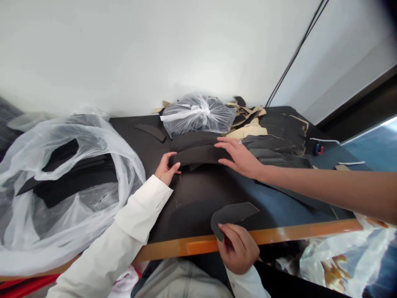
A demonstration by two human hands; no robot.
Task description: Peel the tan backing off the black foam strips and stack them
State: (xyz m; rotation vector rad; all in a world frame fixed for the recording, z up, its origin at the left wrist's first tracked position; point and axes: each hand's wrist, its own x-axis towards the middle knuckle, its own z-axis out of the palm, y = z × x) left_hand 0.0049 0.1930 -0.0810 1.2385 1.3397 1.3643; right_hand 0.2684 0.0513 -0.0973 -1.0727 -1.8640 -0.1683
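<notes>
Three hands are in view: two belong to the person wearing the camera, in white sleeves, and one to a co-worker, whose bare forearm reaches in from the right edge. The person's left hand (166,169) sits at the centre of the black table top (198,194), its fingers half curled against the left end of a curved dark foam strip (200,155); whether it grips the strip or only touches it, I cannot tell. The person's right hand (238,250) is closed near the bottom of the frame, just above the table's orange edge (294,229), and pinches one short dark foam piece (231,217) between thumb and fingers. The co-worker's hand (240,157) lies open on the right end of the same curved strip. A second dark strip (194,140) lies just behind it, touching it, and a third, flat strip (151,132) lies apart toward the upper left of the table. Two clear plastic bags are there: one large open bag (102,140) at the left of the frame, with a pile of dark foam pieces (74,182) inside, too overlapped to count, and one tied bag (198,116) at the top centre. To the right of the tied bag lie stacked dark foam sheets (279,138) and tan paper scraps (248,131).
</notes>
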